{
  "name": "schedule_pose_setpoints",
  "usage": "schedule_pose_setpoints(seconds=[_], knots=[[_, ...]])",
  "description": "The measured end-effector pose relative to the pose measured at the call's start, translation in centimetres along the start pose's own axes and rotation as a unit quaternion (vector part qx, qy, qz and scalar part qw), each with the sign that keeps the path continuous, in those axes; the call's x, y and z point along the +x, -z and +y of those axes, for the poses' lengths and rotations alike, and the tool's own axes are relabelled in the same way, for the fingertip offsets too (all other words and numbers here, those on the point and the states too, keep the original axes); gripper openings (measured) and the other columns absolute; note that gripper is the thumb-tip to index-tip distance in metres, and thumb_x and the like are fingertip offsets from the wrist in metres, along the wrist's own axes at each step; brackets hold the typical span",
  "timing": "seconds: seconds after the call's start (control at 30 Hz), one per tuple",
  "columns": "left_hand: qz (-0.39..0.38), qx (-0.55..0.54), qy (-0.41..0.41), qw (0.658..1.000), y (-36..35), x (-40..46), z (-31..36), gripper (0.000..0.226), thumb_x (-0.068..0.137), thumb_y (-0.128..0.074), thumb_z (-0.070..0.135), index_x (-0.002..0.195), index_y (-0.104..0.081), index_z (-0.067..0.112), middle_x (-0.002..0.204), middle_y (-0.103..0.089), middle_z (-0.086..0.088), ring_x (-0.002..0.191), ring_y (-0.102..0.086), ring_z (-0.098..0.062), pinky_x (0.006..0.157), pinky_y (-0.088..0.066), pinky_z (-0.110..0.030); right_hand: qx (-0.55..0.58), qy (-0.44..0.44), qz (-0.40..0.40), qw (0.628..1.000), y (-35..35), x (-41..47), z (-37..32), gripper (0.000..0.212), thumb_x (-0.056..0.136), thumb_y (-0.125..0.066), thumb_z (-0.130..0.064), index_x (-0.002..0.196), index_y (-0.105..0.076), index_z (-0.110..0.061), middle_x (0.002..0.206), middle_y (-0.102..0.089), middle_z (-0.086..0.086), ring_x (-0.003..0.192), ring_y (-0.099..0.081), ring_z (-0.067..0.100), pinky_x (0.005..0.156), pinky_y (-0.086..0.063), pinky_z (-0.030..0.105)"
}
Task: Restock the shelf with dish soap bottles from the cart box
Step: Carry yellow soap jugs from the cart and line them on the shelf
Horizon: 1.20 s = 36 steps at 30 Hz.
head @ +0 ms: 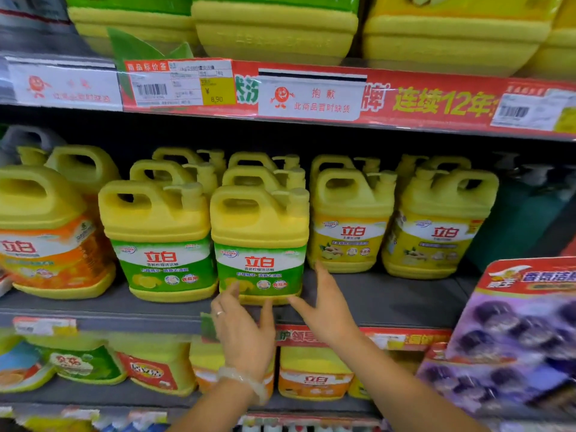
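A yellow dish soap bottle with a green label point(260, 244) stands at the front of the grey middle shelf point(383, 299). My left hand point(241, 330) reaches up to its lower front, fingers straight, fingertips at the bottle's base. My right hand point(324, 310) is beside the bottle's lower right corner, fingers spread and straight. Neither hand grips the bottle. A twin green-label bottle point(159, 241) stands just left of it, with more rows behind. The cart box is out of view.
Yellow-label bottles point(350, 219) point(436, 226) stand to the right, an orange-label jug point(46, 232) to the left. A dark teal bottle point(523, 213) is at far right. A purple hanging pack point(517, 338) juts out at lower right. Shelves above and below hold more bottles.
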<state>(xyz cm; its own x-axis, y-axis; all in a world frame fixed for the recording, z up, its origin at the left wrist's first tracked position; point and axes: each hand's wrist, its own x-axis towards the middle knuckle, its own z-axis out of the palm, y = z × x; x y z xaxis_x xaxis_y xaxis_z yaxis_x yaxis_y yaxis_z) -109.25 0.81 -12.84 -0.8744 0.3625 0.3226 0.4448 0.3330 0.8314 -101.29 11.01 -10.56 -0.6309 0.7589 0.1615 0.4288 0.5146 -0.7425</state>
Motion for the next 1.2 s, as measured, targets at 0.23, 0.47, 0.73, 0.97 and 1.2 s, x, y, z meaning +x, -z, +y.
schedule_pose_setpoints(seconds=[0.23,0.47,0.73,0.97,1.2], knots=[[-0.265,0.189,-0.292,0.899,-3.5,-3.4,2.5,0.055,0.086,-0.051,0.017,0.139,-0.034,0.018,0.146,-0.03,-0.002,0.135,-0.026,-0.02,0.112,-0.018,-0.026,-0.145,0.05,-0.011,0.988,3.7,-5.0,5.2,0.057,0.088,-0.056,-0.012,0.142,-0.038,-0.015,0.154,-0.026,0.001,0.142,-0.023,0.016,0.114,-0.014,0.021],[-0.376,0.272,-0.368,0.806,-9.8,-11.9,8.9,0.072,0.089,-0.053,0.034,0.149,-0.014,0.021,0.158,-0.004,-0.005,0.146,-0.006,-0.022,0.117,-0.007,-0.033,-0.281,-0.082,-0.033,0.956,12.6,-12.9,13.3,0.063,0.082,-0.059,-0.025,0.139,-0.033,-0.015,0.143,-0.033,0.006,0.132,-0.034,0.023,0.108,-0.029,0.031],[-0.46,0.249,-0.458,0.719,-17.5,-29.9,21.1,0.072,0.087,-0.055,0.036,0.147,-0.019,0.017,0.156,-0.009,-0.011,0.145,-0.008,-0.026,0.116,-0.011,-0.038,-0.336,-0.211,0.028,0.917,28.5,-27.5,22.1,0.067,0.085,-0.06,-0.032,0.14,-0.029,-0.011,0.139,-0.037,0.008,0.132,-0.032,0.026,0.108,-0.028,0.033],[-0.493,0.201,-0.576,0.621,-22.1,-47.4,31.4,0.066,0.084,-0.055,0.039,0.14,-0.029,0.017,0.149,-0.024,-0.01,0.138,-0.024,-0.026,0.114,-0.02,-0.036,-0.35,-0.339,0.105,0.867,40.9,-42.6,28.8,0.058,0.084,-0.061,-0.03,0.134,-0.036,-0.013,0.136,-0.041,0.008,0.126,-0.037,0.028,0.1,-0.031,0.035],[-0.553,0.159,-0.627,0.526,-26.7,-60.6,38.8,0.076,0.087,-0.058,0.038,0.147,-0.019,0.014,0.157,-0.01,-0.009,0.145,-0.01,-0.026,0.118,-0.015,-0.038,-0.292,-0.45,0.174,0.826,48.9,-52.5,34.5,0.069,0.082,-0.066,-0.036,0.138,-0.032,-0.013,0.137,-0.039,0.01,0.126,-0.037,0.029,0.101,-0.032,0.034]])
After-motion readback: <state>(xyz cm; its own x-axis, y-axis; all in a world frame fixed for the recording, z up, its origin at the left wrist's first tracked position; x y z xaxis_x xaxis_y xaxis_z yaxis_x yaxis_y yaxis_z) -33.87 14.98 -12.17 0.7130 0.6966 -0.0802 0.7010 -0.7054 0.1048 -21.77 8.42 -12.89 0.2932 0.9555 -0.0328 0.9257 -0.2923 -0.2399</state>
